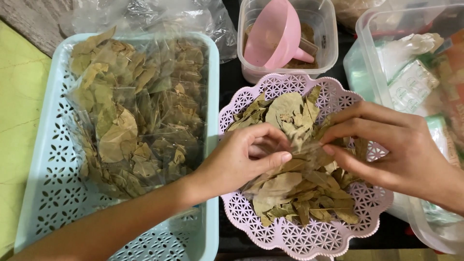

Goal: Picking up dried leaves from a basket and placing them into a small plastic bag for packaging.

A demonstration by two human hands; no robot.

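Left hand (241, 157) over the 9 o'clock edge of a pink scalloped lattice basket (290, 237), fingers curled, thumb and forefinger pinched shut on one edge of a small clear bag (302, 154) stuffed with dried leaves. Right hand (391, 150) coming in from 3 o'clock, thumb and fingers pinched on the opposite edge of the same bag — other fingers loosely extended above. Bag held between both hands, just above the loose pile of dried bay-like leaves (299, 193) filling the pink basket, near the basket's centre.

At 9 o'clock from the hands: a light blue perforated tray (48, 193), rectangular, heaped with clear packets of dried leaves (140, 111), stacked from the tray's far end to about its middle; near end showing bare lattice. Left forearm crossing the tray's near right corner.

At 12 o'clock: a clear plastic tub (324, 29) with brown powder in the bottom and a pink funnel (275, 34) lying tilted inside, spout pointing toward 3 o'clock. Crumpled clear plastic bags (154, 14) at 11 o'clock, behind the blue tray. At 2 to 4 o'clock: a large clear storage bin (382, 19) with packaged goods inside — contents too blurred to make out. Dark tabletop (227, 82) visible between tray and basket.
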